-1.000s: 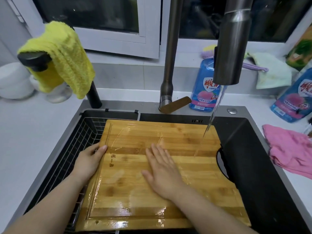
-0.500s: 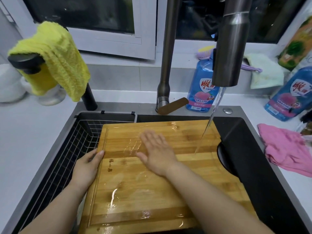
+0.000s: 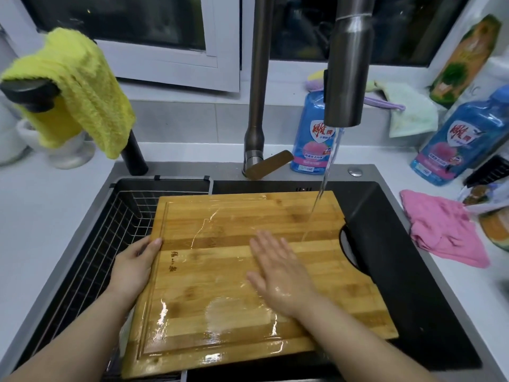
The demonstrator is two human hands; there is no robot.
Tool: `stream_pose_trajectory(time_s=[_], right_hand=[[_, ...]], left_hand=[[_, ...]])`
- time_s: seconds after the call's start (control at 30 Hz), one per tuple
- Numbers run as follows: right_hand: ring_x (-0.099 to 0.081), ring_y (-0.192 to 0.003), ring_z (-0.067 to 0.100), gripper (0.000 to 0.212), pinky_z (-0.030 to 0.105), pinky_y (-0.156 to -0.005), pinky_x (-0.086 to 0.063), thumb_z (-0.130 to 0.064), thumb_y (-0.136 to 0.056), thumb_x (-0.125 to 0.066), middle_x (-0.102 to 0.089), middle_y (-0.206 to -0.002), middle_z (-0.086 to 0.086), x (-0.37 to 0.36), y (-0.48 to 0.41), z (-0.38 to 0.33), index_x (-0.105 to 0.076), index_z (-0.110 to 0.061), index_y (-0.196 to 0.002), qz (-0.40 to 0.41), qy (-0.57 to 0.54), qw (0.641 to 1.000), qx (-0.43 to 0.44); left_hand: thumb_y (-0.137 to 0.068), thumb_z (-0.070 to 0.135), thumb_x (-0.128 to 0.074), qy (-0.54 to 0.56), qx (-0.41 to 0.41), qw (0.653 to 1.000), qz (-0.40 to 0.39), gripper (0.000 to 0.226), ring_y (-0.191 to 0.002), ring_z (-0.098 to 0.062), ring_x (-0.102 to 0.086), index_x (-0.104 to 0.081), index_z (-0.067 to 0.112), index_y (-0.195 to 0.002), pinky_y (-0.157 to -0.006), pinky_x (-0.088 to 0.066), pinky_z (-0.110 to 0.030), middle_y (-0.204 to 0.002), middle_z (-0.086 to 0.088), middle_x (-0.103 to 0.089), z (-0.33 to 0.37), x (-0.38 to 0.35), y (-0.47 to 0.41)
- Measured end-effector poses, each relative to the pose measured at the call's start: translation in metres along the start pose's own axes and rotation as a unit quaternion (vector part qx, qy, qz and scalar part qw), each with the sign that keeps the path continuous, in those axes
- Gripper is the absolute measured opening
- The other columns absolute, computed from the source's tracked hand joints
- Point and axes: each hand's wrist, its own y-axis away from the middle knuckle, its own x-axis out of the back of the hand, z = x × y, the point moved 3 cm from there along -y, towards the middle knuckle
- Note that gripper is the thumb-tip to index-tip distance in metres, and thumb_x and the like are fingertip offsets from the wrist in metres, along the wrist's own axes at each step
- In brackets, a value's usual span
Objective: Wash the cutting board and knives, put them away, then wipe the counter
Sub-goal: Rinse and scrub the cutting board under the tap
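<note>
Head view, step: I'd say the person is rinsing and hand-rubbing the top face of the rectangular bamboo cutting board (image 3: 220, 271) under the thin stream of water (image 3: 325, 186) from the steel faucet spout (image 3: 348, 78).
Where the board lies: flat across the black sink (image 3: 399, 271). Its left edge is over the wire basket (image 3: 104, 244) and its far right corner is under the stream.
Left hand (image 3: 132, 268): it grips the board's left edge, with one fingertip up on the wet face. I cannot tell how the other fingers wrap.
Right hand (image 3: 278, 274): open, palm down, holding nothing. Its fingers (image 3: 271, 245) are straight and lie flat on the board, right of middle.
Board to fingers: the water lands just beyond and to the right of the right fingertips. The near left corner is well apart from them.
Doing it well: hold that left edge firm, since wet bamboo looks slippery. Sweep the flat palm out to every corner and along the groove, and shift the board so the stream reaches the near side.
For later: a crumpled pink cloth (image 3: 446, 230) lies on the counter by the sink's right rim.
</note>
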Motion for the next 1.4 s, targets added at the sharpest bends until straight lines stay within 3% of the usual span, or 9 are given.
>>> stream_pose_trajectory(time_s=[0.17, 0.37, 0.57, 0.63, 0.8, 0.9, 1.07, 1.27, 1.4], right_hand=[[0.012, -0.144, 0.017, 0.067, 0.032, -0.119, 0.007, -0.05, -0.096, -0.017, 0.012, -0.156, 0.003, 0.01, 0.029, 0.072, 0.006, -0.014, -0.147, 0.049, -0.029, 0.963, -0.264], [0.032, -0.131, 0.013, 0.083, 0.033, -0.101, 0.029, -0.066, -0.058, 0.019, 0.032, -0.14, -0.006, -0.015, 0.038, -0.023, 0.025, -0.028, -0.131, -0.033, -0.028, 0.999, 0.011], [0.014, -0.143, 0.014, 0.107, 0.026, -0.111, 0.01, -0.084, -0.061, 0.015, 0.019, -0.154, -0.002, 0.006, 0.063, 0.075, 0.014, -0.019, -0.146, -0.001, -0.042, 0.975, -0.217], [0.024, -0.139, 0.015, 0.085, 0.028, -0.11, 0.015, -0.071, -0.075, 0.006, 0.028, -0.149, -0.001, 0.002, 0.055, 0.045, 0.022, -0.019, -0.141, -0.023, -0.033, 0.983, -0.179], [0.037, -0.127, 0.016, 0.079, 0.034, -0.099, 0.031, -0.067, -0.07, 0.014, 0.038, -0.138, 0.002, -0.021, 0.009, -0.074, 0.029, -0.02, -0.132, -0.065, 0.005, 0.997, 0.049], [0.031, -0.133, 0.014, 0.066, 0.032, -0.108, 0.021, -0.054, -0.094, -0.01, 0.029, -0.148, -0.001, -0.012, -0.034, -0.073, 0.017, -0.02, -0.143, -0.058, 0.004, 0.997, 0.044], [0.016, -0.143, 0.02, 0.065, 0.034, -0.115, 0.011, -0.049, -0.097, -0.014, 0.014, -0.156, 0.006, 0.018, -0.09, -0.043, 0.006, -0.013, -0.147, -0.02, -0.025, 0.996, -0.086], [0.011, -0.144, 0.017, 0.058, 0.032, -0.113, 0.012, -0.042, -0.099, -0.019, 0.009, -0.157, 0.003, 0.003, -0.097, -0.112, 0.0, -0.018, -0.148, -0.03, 0.03, 0.99, 0.133], [0.008, -0.145, 0.016, 0.059, 0.033, -0.115, 0.006, -0.044, -0.098, -0.021, 0.007, -0.157, 0.0, 0.02, -0.095, -0.036, -0.001, -0.021, -0.148, 0.014, -0.014, 1.0, -0.022]], left_hand=[[-0.093, 0.023, -0.047, 0.004, 0.001, 1.0, -0.007, 0.037, -0.075, -0.012, -0.051, -0.051, 0.008, -0.127, -0.081, -0.037, -0.032, -0.101, -0.006, -0.058, -0.002, 0.001, 0.0], [-0.093, 0.025, -0.047, 0.002, -0.002, 1.0, -0.017, 0.039, -0.089, -0.02, -0.05, -0.05, 0.009, -0.128, -0.083, -0.038, -0.035, -0.11, -0.011, -0.057, -0.004, 0.001, -0.001], [-0.093, 0.025, -0.048, 0.014, -0.005, 1.0, -0.01, 0.039, -0.096, -0.025, -0.052, -0.05, 0.009, -0.128, -0.085, -0.037, -0.036, -0.12, -0.016, -0.057, -0.003, 0.001, -0.001], [-0.093, 0.023, -0.049, 0.026, -0.002, 1.0, -0.002, 0.039, -0.097, -0.024, -0.051, -0.05, 0.008, -0.128, -0.085, -0.036, -0.034, -0.123, -0.017, -0.056, -0.003, 0.001, 0.0], [-0.094, 0.021, -0.047, 0.038, -0.005, 0.999, -0.003, 0.036, -0.082, -0.014, -0.051, -0.051, 0.007, -0.127, -0.08, -0.039, -0.029, -0.11, -0.011, -0.058, -0.003, -0.002, 0.003], [-0.094, 0.02, -0.046, 0.051, -0.005, 0.999, -0.006, 0.034, -0.069, -0.004, -0.049, -0.053, 0.008, -0.125, -0.06, -0.038, -0.021, -0.091, -0.001, -0.059, -0.005, -0.001, 0.001], [-0.094, 0.02, -0.046, 0.044, 0.0, 0.999, -0.001, 0.035, -0.07, -0.003, -0.049, -0.052, 0.007, -0.126, -0.06, -0.036, -0.015, -0.093, -0.002, -0.061, -0.009, -0.001, -0.003], [-0.094, 0.015, -0.045, 0.045, 0.009, 0.999, 0.005, 0.033, -0.085, -0.014, -0.055, -0.054, 0.004, -0.123, -0.078, -0.042, -0.024, -0.111, -0.013, -0.063, -0.013, 0.002, -0.009], [-0.095, 0.019, -0.044, 0.05, 0.01, 0.999, -0.011, 0.032, -0.074, -0.004, -0.054, -0.056, 0.009, -0.122, -0.062, -0.04, -0.017, -0.081, 0.009, -0.059, -0.014, 0.001, -0.01]])
